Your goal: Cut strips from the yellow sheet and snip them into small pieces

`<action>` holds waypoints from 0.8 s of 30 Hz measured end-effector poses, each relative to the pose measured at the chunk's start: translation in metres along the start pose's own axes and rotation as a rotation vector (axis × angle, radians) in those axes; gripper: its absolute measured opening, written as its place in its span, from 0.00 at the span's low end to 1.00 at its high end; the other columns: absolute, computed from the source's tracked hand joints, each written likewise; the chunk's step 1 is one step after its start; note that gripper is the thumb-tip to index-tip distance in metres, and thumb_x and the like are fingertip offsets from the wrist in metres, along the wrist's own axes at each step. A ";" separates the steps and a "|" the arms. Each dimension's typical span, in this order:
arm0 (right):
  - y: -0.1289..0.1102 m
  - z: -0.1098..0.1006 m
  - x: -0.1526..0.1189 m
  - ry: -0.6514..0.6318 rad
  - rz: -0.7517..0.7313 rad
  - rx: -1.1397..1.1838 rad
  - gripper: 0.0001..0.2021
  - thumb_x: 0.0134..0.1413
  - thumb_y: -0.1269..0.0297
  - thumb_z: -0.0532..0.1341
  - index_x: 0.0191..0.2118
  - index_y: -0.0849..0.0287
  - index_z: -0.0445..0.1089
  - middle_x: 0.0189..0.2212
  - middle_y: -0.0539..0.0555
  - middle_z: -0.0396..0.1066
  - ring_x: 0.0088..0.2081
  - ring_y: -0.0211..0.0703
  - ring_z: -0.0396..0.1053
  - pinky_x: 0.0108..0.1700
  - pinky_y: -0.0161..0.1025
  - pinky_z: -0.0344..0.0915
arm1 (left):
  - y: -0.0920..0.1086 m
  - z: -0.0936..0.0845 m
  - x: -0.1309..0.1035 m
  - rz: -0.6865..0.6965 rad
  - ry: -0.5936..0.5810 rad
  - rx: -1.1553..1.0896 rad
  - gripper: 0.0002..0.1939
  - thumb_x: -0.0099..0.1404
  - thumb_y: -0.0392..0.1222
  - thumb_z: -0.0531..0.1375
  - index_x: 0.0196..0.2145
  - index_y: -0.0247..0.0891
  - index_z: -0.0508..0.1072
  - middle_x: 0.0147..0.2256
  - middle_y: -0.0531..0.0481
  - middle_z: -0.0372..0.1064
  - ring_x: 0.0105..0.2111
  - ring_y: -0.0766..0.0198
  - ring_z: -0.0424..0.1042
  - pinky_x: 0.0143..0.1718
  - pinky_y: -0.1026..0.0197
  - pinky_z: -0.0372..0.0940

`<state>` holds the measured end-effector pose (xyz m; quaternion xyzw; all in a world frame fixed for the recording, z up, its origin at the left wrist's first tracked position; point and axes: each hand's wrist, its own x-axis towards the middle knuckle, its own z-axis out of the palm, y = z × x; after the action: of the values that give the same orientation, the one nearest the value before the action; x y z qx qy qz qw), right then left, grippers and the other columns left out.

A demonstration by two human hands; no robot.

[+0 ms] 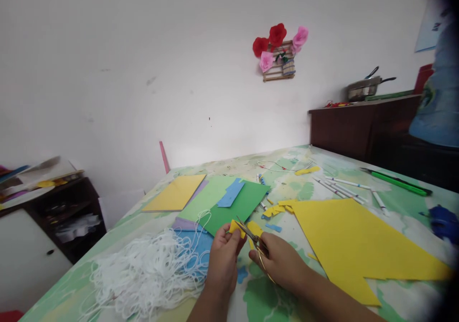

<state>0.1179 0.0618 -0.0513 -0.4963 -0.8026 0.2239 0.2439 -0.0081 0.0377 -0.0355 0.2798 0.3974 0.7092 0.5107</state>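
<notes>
My left hand [223, 255] pinches a small yellow foam piece [237, 228] at the middle front of the table. My right hand [279, 260] grips scissors with gold-coloured handles [264, 264]. The scissor blades [246, 229] lie at the right edge of the small piece, and another bit of yellow shows just behind them. A large yellow sheet [358, 245] with cut edges is right of my hands. Behind them lie a dark green sheet [251, 198] and a small blue piece [231, 194]. White cord [150, 274] is heaped left of my left hand.
Yellow scraps [274, 210] and blue bits lie beyond the scissors. White markers [340, 188], a green cutter [398, 182] and a dark blue object [443, 222] are at the right. An orange-yellow sheet [175, 193] lies back left. Cabinets flank the table.
</notes>
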 end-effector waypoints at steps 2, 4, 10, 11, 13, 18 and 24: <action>0.000 0.000 0.001 0.000 0.003 0.002 0.12 0.45 0.54 0.54 0.25 0.59 0.58 0.22 0.50 0.64 0.24 0.36 0.57 0.23 0.32 0.43 | 0.000 0.000 0.001 0.007 0.004 0.013 0.11 0.47 0.36 0.61 0.31 0.34 0.65 0.27 0.51 0.70 0.29 0.69 0.69 0.36 0.64 0.63; 0.000 0.001 0.001 0.002 0.001 0.008 0.12 0.45 0.54 0.54 0.25 0.58 0.58 0.22 0.50 0.64 0.23 0.36 0.57 0.23 0.32 0.43 | 0.000 -0.001 0.001 0.014 0.001 0.047 0.10 0.47 0.35 0.61 0.30 0.34 0.66 0.26 0.51 0.70 0.28 0.69 0.68 0.36 0.64 0.63; 0.001 0.000 0.000 0.032 0.001 -0.019 0.12 0.44 0.54 0.55 0.24 0.58 0.58 0.21 0.49 0.63 0.23 0.36 0.56 0.23 0.32 0.42 | 0.001 -0.004 0.000 0.046 0.018 0.145 0.06 0.46 0.34 0.61 0.25 0.34 0.67 0.24 0.54 0.67 0.26 0.70 0.67 0.32 0.64 0.63; 0.002 -0.001 0.000 0.032 0.000 -0.027 0.12 0.44 0.54 0.55 0.24 0.58 0.58 0.21 0.49 0.63 0.23 0.36 0.56 0.22 0.32 0.42 | 0.002 -0.004 -0.001 0.048 0.026 0.145 0.06 0.45 0.34 0.61 0.24 0.34 0.67 0.23 0.54 0.67 0.25 0.70 0.66 0.32 0.65 0.63; 0.002 -0.002 0.000 0.032 -0.002 -0.041 0.12 0.44 0.54 0.55 0.24 0.58 0.58 0.21 0.49 0.63 0.23 0.36 0.56 0.22 0.32 0.42 | 0.003 -0.003 -0.001 0.051 0.053 0.141 0.06 0.44 0.35 0.61 0.23 0.33 0.67 0.23 0.54 0.66 0.25 0.70 0.66 0.30 0.65 0.63; 0.003 -0.003 -0.002 0.002 -0.046 -0.042 0.12 0.43 0.54 0.56 0.24 0.58 0.58 0.21 0.48 0.63 0.23 0.35 0.56 0.22 0.31 0.42 | 0.006 -0.004 0.001 0.084 0.069 0.190 0.06 0.44 0.36 0.61 0.24 0.33 0.70 0.23 0.53 0.67 0.25 0.70 0.66 0.31 0.66 0.62; 0.003 -0.005 -0.002 -0.030 -0.072 -0.066 0.12 0.44 0.55 0.56 0.23 0.59 0.59 0.21 0.48 0.62 0.23 0.34 0.55 0.23 0.32 0.42 | 0.006 -0.006 -0.001 0.059 0.005 0.311 0.07 0.46 0.39 0.61 0.22 0.32 0.71 0.19 0.53 0.65 0.21 0.71 0.63 0.27 0.66 0.61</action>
<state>0.1234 0.0621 -0.0491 -0.4712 -0.8305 0.1959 0.2233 -0.0153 0.0346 -0.0338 0.3654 0.4954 0.6546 0.4388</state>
